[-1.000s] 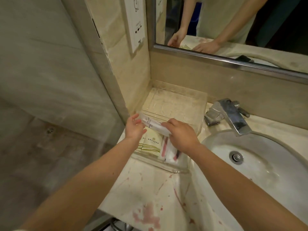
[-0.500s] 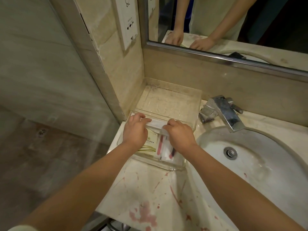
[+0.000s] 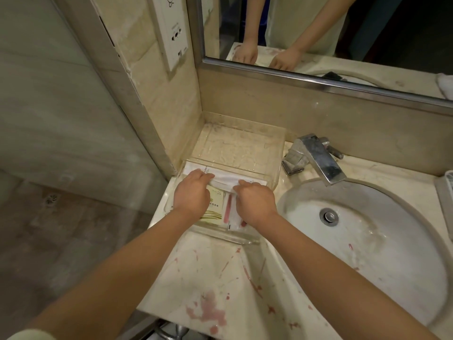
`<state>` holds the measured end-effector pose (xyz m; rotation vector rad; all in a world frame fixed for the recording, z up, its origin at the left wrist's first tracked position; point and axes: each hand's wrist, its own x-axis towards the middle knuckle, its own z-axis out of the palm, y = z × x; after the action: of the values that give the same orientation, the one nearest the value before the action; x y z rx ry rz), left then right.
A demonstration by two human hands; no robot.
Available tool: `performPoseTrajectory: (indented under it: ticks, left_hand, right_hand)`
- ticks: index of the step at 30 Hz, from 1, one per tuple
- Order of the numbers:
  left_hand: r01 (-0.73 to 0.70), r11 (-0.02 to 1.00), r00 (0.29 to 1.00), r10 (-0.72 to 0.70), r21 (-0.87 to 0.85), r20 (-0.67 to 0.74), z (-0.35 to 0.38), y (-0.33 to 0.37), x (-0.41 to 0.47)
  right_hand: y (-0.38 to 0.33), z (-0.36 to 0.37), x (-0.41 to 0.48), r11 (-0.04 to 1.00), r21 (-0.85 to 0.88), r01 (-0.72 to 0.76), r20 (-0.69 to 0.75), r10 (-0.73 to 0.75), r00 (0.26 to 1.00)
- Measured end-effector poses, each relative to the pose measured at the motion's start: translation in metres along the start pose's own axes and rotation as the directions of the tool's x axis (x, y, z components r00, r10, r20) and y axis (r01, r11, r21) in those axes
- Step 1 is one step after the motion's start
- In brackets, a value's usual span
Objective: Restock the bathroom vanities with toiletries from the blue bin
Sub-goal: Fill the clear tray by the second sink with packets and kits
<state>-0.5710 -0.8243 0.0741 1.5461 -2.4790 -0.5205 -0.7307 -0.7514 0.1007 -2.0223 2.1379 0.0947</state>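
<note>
Two clear trays stand in the corner of the counter (image 3: 196, 278). The back tray (image 3: 235, 148) is at 12 o'clock from the front tray (image 3: 230, 238). Inside the front tray lie one yellow-green packet (image 3: 217, 207) and, at its 3 o'clock, one clear packet (image 3: 229, 211) with a pink stick. A red piece under the right wrist is partly hidden, so I cannot tell if it is a third one. One long white packet (image 3: 226, 179) lies across the far edge of the front tray. The left hand (image 3: 192, 195) holds its 9 o'clock end with bent fingers, and the right hand (image 3: 255, 204) pinches its 3 o'clock end. One sink (image 3: 367, 241) is at 3 o'clock of the trays.
</note>
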Motion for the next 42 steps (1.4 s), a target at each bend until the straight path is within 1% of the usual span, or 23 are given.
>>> performPoseTrajectory:
  ticks: [2,4,7,10,13,19,24,32,36,42]
  left_hand:
    - [0.021,1.0,0.998,-0.022,0.021,0.063,0.0,0.003,-0.001]
    - [0.028,0.999,0.99,-0.032,0.031,0.134,-0.002,0.006,-0.002]
    - [0.016,1.0,0.987,-0.016,0.001,0.161,-0.007,0.007,-0.008]
    - [0.029,0.999,0.991,-0.025,-0.027,0.135,-0.015,0.011,-0.023]
    - [0.069,0.997,0.991,-0.065,-0.038,0.118,-0.026,0.017,-0.041]
    - [0.085,0.99,0.991,-0.072,-0.115,0.111,-0.042,0.027,-0.086]
    - [0.069,0.985,0.993,-0.053,-0.155,0.101,-0.05,0.03,-0.127]
    - [0.012,0.982,0.996,0.005,-0.186,0.09,-0.05,0.033,-0.185]
    - [-0.005,0.981,0.997,0.021,-0.195,0.077,-0.05,0.034,-0.208]
    - [0.034,0.982,0.998,-0.025,-0.185,0.051,-0.054,0.031,-0.236]
  right_hand:
    - [0.001,-0.001,0.0,1.0,0.028,-0.005,0.031,0.004,0.999]
    - [0.002,-0.002,-0.001,0.995,0.092,-0.035,0.089,0.026,0.996]
    - [0.001,-0.006,-0.008,0.978,0.196,-0.074,0.168,0.041,0.985]
    - [-0.001,-0.011,-0.021,0.971,0.225,-0.084,0.13,0.056,0.99]
    - [-0.004,-0.015,-0.04,0.963,0.244,-0.115,0.111,0.09,0.99]
    - [-0.021,-0.026,-0.08,0.967,0.223,-0.124,0.082,0.108,0.991]
    - [-0.041,-0.031,-0.121,0.963,0.241,-0.117,0.04,0.111,0.993]
    - [-0.066,-0.032,-0.186,0.963,0.249,-0.105,0.01,0.106,0.994]
    - [-0.074,-0.035,-0.207,0.976,0.203,-0.077,0.007,0.078,0.997]
    - [-0.086,-0.035,-0.223,0.986,0.168,0.006,-0.002,-0.006,1.0]
